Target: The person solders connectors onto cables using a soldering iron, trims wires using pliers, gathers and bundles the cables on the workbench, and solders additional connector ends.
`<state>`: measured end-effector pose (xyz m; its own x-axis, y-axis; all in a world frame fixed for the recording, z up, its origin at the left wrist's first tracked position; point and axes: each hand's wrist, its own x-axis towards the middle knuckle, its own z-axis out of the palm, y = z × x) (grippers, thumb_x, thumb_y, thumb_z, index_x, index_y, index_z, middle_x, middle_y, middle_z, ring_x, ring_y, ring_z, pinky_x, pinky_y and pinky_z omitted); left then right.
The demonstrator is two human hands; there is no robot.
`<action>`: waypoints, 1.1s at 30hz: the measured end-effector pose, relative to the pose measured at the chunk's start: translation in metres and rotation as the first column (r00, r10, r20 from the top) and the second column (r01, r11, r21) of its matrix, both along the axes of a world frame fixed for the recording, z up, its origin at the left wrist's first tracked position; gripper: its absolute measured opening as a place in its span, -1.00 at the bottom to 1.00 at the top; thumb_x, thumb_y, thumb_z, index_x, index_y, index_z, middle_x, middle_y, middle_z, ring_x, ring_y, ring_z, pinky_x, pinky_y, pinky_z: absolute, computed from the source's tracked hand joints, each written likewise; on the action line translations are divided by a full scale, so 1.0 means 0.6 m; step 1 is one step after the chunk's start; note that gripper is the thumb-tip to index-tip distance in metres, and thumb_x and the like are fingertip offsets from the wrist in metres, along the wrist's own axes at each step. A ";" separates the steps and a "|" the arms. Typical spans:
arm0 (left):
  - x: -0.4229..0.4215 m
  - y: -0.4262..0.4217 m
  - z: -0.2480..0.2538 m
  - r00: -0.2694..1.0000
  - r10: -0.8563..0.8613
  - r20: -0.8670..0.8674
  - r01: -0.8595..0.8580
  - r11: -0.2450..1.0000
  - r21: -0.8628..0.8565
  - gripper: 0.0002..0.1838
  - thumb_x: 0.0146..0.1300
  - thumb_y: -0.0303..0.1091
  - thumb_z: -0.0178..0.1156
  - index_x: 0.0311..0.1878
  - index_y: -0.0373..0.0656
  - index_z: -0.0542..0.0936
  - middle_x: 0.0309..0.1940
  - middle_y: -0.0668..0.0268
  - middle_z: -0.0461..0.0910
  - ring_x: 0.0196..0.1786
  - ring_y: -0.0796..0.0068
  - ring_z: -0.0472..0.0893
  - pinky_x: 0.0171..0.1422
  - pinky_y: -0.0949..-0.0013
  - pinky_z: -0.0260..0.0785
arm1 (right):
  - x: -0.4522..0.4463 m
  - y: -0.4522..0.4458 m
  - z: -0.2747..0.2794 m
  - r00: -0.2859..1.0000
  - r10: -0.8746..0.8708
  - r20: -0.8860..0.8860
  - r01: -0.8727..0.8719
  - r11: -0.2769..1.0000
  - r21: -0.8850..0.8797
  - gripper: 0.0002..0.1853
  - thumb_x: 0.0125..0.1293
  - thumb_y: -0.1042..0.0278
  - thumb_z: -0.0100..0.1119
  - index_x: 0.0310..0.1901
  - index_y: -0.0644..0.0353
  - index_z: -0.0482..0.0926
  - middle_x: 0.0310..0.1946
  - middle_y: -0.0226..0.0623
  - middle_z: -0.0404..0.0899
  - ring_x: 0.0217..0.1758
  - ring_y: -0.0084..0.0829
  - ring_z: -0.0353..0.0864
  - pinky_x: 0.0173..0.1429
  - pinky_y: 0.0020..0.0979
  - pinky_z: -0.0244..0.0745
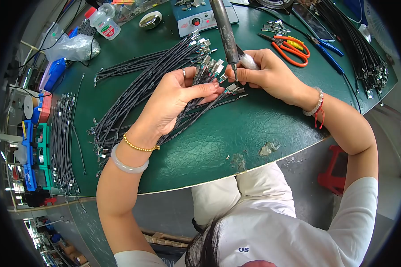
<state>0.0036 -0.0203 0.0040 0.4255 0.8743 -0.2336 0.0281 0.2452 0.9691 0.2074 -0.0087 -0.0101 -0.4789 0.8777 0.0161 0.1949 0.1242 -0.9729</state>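
Note:
My left hand (182, 93) is closed round a bunch of black braided cables (182, 118) with metal connectors (211, 66) at their upper ends. My right hand (263, 73) is closed beside these connectors, its thumb and forefinger pinched near one of them; what the pinch holds is too small to name. A white wrapped item (248, 61) shows at my right fingers. The soldering iron (227, 35) points down between my hands, its tip close to my right fingertips. More black cables (133, 93) lie on the green table (200, 155) beyond my left hand.
Behind the iron stands a blue control box (205, 20). Orange-handled pliers (294, 51) and blue-handled pliers (327, 49) lie right, near loose connectors (276, 27) and a black cable bundle (356, 44). Another cable bundle (63, 142), a bottle (104, 24) and a plastic bag (75, 48) are left.

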 end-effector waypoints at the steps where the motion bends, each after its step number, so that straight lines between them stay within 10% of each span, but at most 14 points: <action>1: 0.000 -0.001 0.001 1.000 0.007 0.021 -0.007 1.000 0.002 -0.77 0.03 -0.51 0.23 -0.22 -0.35 0.49 -0.32 0.24 0.55 -0.26 0.53 0.56 -0.11 0.55 0.39 | 0.000 -0.001 0.001 1.000 0.000 0.009 0.000 1.000 0.002 -0.84 0.17 0.32 0.12 -0.31 0.23 0.54 -0.46 -0.52 0.52 -0.53 -0.80 0.27 -0.46 -0.74 0.17; 33: 0.002 0.000 -0.004 0.999 0.027 0.027 -0.027 1.000 0.014 -0.75 0.03 -0.51 0.23 -0.19 -0.35 0.49 -0.32 0.22 0.57 -0.24 0.54 0.56 -0.05 0.55 0.37 | -0.003 -0.001 -0.002 0.995 -0.037 -0.087 0.036 0.999 -0.021 -0.87 0.08 0.38 0.19 -0.39 0.26 0.55 -0.56 -0.51 0.48 -0.56 -0.80 0.29 -0.48 -0.71 0.17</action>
<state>0.0047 -0.0203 0.0017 0.4078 0.8887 -0.2093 -0.0047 0.2313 0.9729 0.2059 -0.0091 -0.0111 -0.4440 0.8952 0.0392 0.1127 0.0992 -0.9887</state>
